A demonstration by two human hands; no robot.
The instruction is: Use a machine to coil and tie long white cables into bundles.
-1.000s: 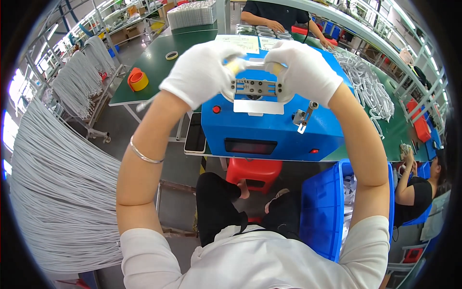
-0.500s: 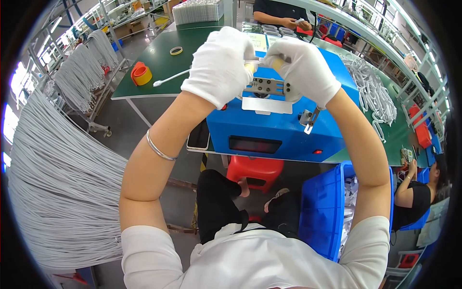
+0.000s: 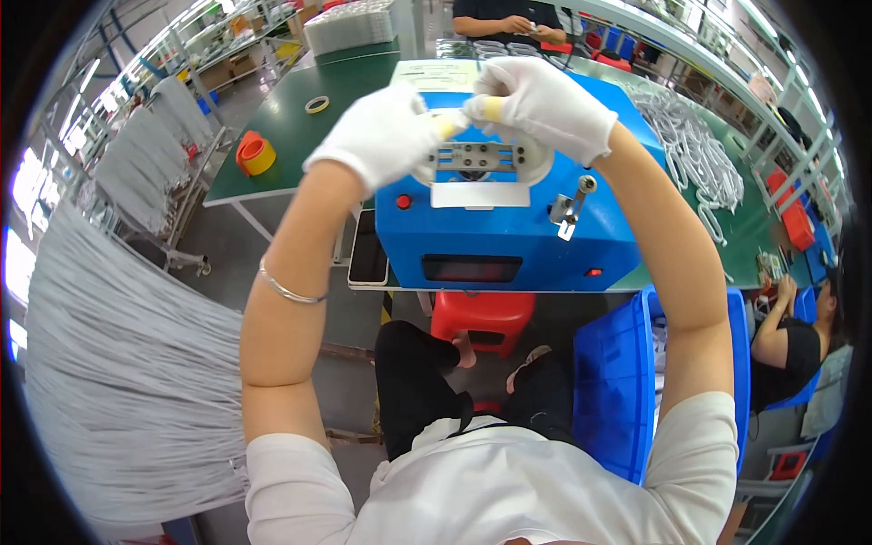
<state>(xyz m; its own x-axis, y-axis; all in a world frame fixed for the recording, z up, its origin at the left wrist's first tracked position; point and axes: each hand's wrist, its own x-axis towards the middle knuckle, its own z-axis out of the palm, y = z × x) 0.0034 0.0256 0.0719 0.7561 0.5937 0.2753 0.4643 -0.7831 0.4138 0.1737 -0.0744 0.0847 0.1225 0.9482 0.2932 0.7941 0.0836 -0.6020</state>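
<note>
Both my hands wear white gloves with yellow covers on some fingertips. My left hand (image 3: 381, 136) is closed in a pinch above the left side of a blue machine (image 3: 509, 236). Close beside it, my right hand (image 3: 549, 109) is also pinched, and the fingertips of the two almost meet. A small white piece seems to lie between them, too covered to make out. Just below the fingers is the machine's metal plate with screws (image 3: 477, 157), with a white flap (image 3: 480, 194) under it. A metal bracket (image 3: 570, 209) stands out from the machine's front right.
Grey-white cables (image 3: 690, 154) lie heaped right of the machine; many more hang (image 3: 127, 381) at my left. A blue bin (image 3: 613, 391) stands by my right leg. Tape rolls (image 3: 256, 154) and a phone (image 3: 368, 250) lie left. A co-worker (image 3: 509, 23) sits opposite, another (image 3: 790, 350) at right.
My hands have come slightly lower and leftward in the picture, the left one turning flatter. The white cable end that stuck out left of my left hand no longer shows there.
</note>
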